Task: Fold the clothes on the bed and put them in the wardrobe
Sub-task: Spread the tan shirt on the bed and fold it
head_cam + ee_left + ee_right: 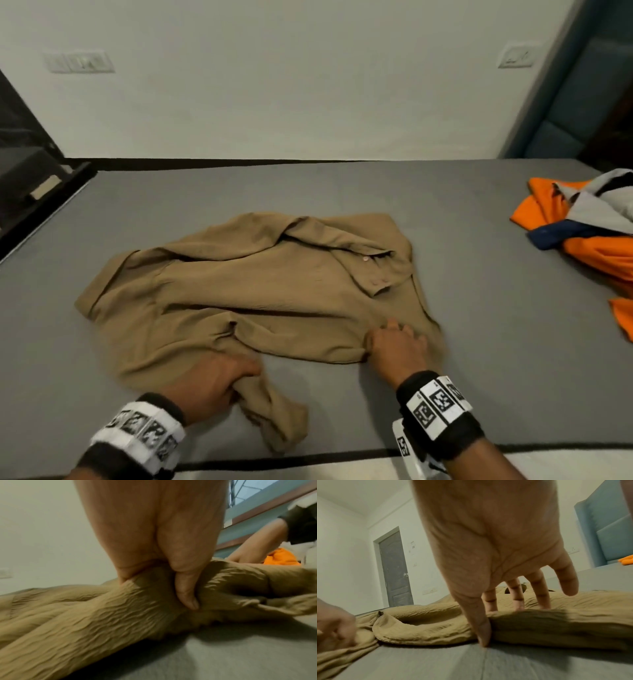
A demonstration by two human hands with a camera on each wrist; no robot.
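Observation:
A crumpled tan button-up shirt [257, 291] lies spread on the grey bed [496, 359], collar toward the far right. My left hand [219, 380] grips a bunched, twisted part of the shirt at its near left; in the left wrist view the thumb [187, 595] is curled over the gathered cloth [85, 615]. My right hand [397, 342] holds the shirt's near right edge. In the right wrist view its thumb [482, 628] sits at the folded edge and its fingers [541, 595] lie on top of the fabric [565, 626].
A heap of orange, grey and navy clothes [589, 240] lies at the bed's right side. Dark furniture [27, 171] stands past the left edge. A blue padded headboard [582, 120] rises at the far right, and a white wall runs behind. A grey door [395, 568] shows at the left.

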